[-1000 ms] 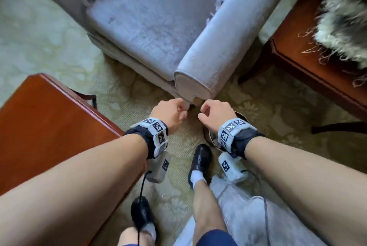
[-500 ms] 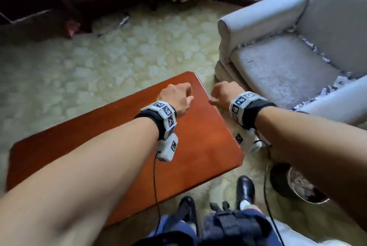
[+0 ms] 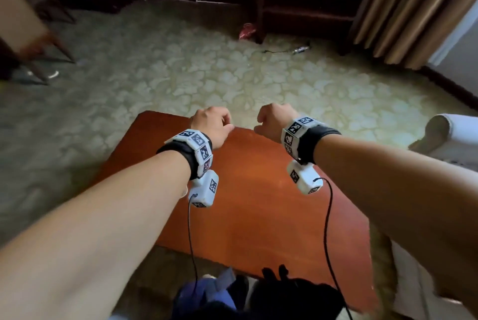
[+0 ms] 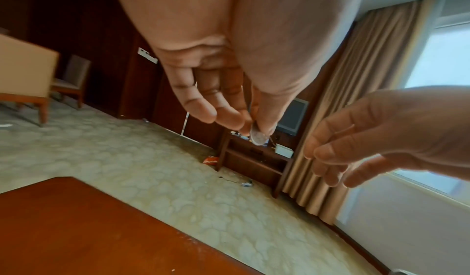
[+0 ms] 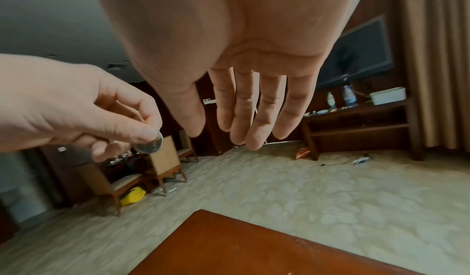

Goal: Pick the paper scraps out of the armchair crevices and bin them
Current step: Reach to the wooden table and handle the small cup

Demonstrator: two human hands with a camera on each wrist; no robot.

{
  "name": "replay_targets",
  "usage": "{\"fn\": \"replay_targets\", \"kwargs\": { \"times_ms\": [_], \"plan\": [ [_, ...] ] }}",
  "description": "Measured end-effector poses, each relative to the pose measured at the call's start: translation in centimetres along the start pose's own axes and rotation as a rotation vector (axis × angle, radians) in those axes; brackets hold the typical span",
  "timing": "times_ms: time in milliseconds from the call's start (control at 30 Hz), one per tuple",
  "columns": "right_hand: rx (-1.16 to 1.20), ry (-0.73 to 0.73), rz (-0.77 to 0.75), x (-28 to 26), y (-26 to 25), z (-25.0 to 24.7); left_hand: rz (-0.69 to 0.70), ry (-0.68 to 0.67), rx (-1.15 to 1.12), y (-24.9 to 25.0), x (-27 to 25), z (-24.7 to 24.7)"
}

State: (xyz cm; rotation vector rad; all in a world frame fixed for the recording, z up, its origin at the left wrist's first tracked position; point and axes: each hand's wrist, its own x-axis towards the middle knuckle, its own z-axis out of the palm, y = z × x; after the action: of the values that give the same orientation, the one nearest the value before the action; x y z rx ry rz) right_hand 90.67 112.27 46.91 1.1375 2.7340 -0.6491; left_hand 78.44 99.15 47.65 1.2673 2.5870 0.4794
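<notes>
My left hand (image 3: 227, 127) hovers over the far edge of the red-brown wooden table (image 3: 258, 203). Its thumb and fingers pinch a small round silver coin (image 4: 258, 137), which also shows in the right wrist view as the coin (image 5: 150, 145). My right hand (image 3: 258, 125) hangs beside it, a short gap to the right, with fingers (image 5: 244, 114) straight and relaxed and nothing in them. Only the front end of the pale armchair's arm (image 3: 439, 133) shows at the right edge. No paper scraps or bin are in view.
Patterned beige carpet (image 3: 207, 74) spreads beyond the table. A dark wooden shelf unit (image 3: 307, 9) with bottles and a white box stands at the back, a red wrapper (image 3: 247, 30) and a cable on the floor by it. Curtains (image 3: 413, 9) hang back right; a chair (image 3: 23, 22) stands far left.
The view has swung left, away from the armchair seat and the bin, to the wooden table and open floor. Both hands have travelled with it and now hang over the table's far edge.
</notes>
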Motion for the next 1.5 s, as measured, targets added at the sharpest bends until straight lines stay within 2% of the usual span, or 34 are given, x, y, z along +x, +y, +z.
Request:
{"fn": "replay_targets", "kwargs": {
  "times_ms": [167,333,667,833,1033,1200,1333,1500],
  "plan": [
    [-0.044,-0.083,-0.068,3.6,-6.8,3.2,-0.147,0.026,-0.027,-7.4,0.3,-0.6],
    [0.005,-0.2,-0.036,8.5,-10.4,8.8,-0.232,-0.064,-0.056,-15.2,3.0,1.2],
    [0.109,-0.334,0.2,18.6,-14.5,24.3,-0.357,-0.395,-0.105,-32.2,9.4,12.1],
    [0.127,-0.376,0.262,22.4,-15.7,32.4,-0.406,-0.48,-0.105,-38.9,11.1,18.7],
    [0.119,-0.442,0.273,23.2,-14.1,40.4,-0.452,-0.553,-0.073,-43.2,10.5,26.6],
    [0.076,-0.468,0.279,22.5,-11.8,44.2,-0.482,-0.556,-0.082,-44.6,9.6,31.5],
    [0.091,-0.446,0.294,22.3,-10.7,44.9,-0.455,-0.536,-0.076,-45.0,9.3,32.8],
    [0.13,-0.387,0.298,21.4,-11.0,42.9,-0.384,-0.551,-0.049,-44.1,10.0,30.4]
  ]
}}
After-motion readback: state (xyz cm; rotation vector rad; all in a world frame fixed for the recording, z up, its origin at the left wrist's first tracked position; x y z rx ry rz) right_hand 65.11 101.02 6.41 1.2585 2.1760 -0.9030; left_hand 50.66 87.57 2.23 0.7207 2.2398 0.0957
